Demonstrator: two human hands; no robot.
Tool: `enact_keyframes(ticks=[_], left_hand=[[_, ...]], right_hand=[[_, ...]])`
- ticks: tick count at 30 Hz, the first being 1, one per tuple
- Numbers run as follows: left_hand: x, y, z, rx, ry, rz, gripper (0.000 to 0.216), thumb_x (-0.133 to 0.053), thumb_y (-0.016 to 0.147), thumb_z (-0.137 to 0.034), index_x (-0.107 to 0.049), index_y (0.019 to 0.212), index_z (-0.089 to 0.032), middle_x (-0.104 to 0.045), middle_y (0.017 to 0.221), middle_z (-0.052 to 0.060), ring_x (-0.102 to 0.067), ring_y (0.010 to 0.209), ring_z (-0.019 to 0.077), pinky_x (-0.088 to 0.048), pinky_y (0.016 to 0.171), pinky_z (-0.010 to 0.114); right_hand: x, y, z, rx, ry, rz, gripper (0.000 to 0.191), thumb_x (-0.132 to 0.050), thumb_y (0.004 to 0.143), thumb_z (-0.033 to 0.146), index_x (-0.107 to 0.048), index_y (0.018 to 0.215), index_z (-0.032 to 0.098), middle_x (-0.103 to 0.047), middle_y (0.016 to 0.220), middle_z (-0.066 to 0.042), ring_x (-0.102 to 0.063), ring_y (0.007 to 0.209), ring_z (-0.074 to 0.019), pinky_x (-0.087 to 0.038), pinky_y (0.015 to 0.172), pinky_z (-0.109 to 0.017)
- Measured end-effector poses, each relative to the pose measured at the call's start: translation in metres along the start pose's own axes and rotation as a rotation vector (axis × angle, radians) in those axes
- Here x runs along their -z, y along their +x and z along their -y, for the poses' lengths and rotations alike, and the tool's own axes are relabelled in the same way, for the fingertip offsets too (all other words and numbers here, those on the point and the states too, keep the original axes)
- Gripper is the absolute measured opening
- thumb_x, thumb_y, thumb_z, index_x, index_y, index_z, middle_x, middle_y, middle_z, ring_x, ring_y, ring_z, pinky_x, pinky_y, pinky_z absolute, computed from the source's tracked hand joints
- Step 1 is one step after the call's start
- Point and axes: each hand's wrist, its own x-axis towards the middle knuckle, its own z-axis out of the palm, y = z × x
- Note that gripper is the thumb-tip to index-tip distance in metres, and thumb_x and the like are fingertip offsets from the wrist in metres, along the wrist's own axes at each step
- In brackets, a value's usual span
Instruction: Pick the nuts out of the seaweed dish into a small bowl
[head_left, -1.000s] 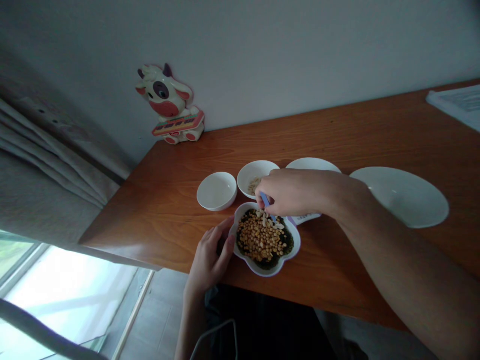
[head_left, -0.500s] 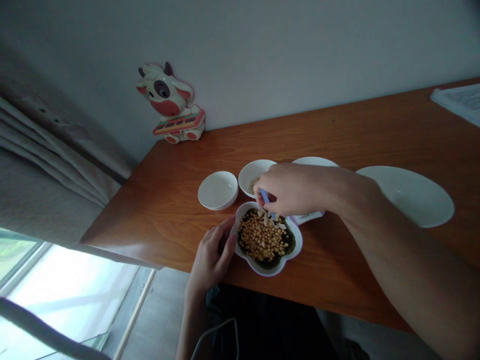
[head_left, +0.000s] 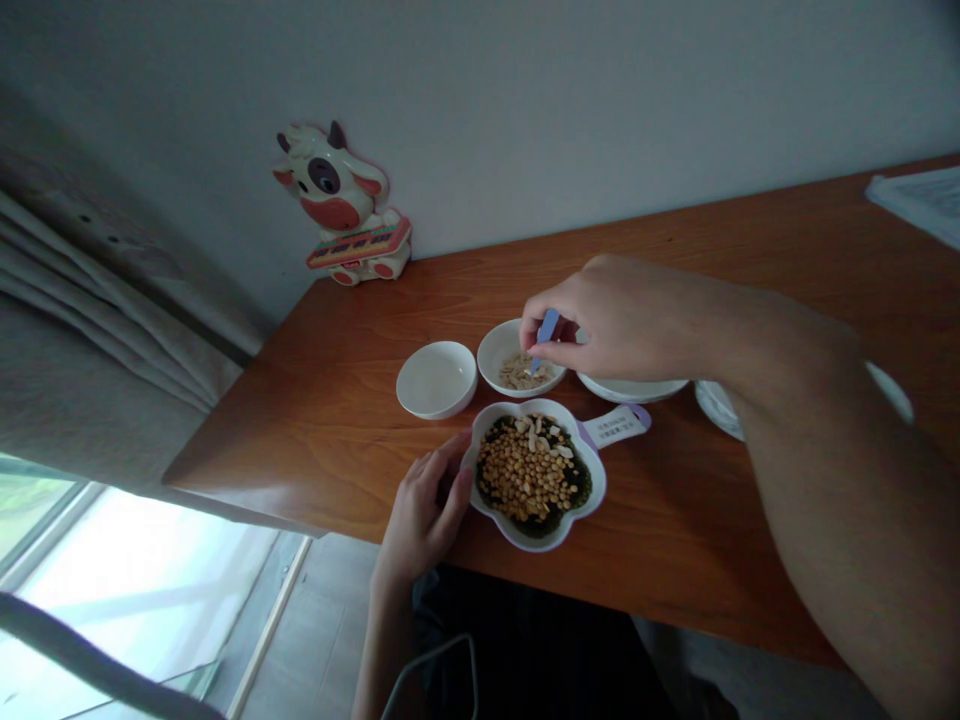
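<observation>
R hand (head_left: pixel 600 315) moved over bowl (head_left: pixel 491 352) | fingers pinch blue tool (head_left: pixel 549 323) — tip dn | L hand (head_left: pixel 425 510) grips dish (head_left: pixel 540 543)

Right hand (head_left: pixel 589 325), centre of frame, blocks far side of white dish (head_left: pixel 630 388). Blue tool (head_left: pixel 550 322) partly buried in its fingers; tip too small to tell whether it pinches pale sliver. White plate (head_left: pixel 718 408), right, middle lost behind right forearm (head_left: pixel 806 400). Left hand's (head_left: pixel 424 505) lower fingers tucked from my sight. Print on handle (head_left: pixel 619 427) unreadably tiny. Sheet (head_left: pixel 919 203), upper right, cut off by edge.
</observation>
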Motion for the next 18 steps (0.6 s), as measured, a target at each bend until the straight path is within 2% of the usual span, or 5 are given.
enact_keyframes(ticks=[13,18], left_hand=[[-0.002,0.002,-0.003,-0.007,0.011,0.002,0.042,-0.050,0.105,-0.034,-0.054,0.145,-0.022,-0.070,0.135,0.010,-0.068,0.120,0.0260,-0.052,0.104,0.039],[-0.002,0.003,-0.004,-0.013,0.021,-0.002,0.040,-0.050,0.105,-0.034,-0.055,0.144,-0.022,-0.070,0.134,0.010,-0.067,0.119,0.0254,-0.052,0.102,0.038]], right_hand=[[-0.008,0.002,0.001,0.028,-0.001,0.021,0.023,-0.057,0.087,0.026,-0.078,0.097,0.024,-0.075,0.081,-0.002,-0.058,0.064,-0.0132,-0.034,0.065,-0.029],[-0.005,0.003,0.009,0.010,-0.038,0.056,0.022,-0.055,0.086,0.023,-0.077,0.090,0.021,-0.073,0.077,-0.003,-0.051,0.057,-0.0110,-0.029,0.061,-0.030]])
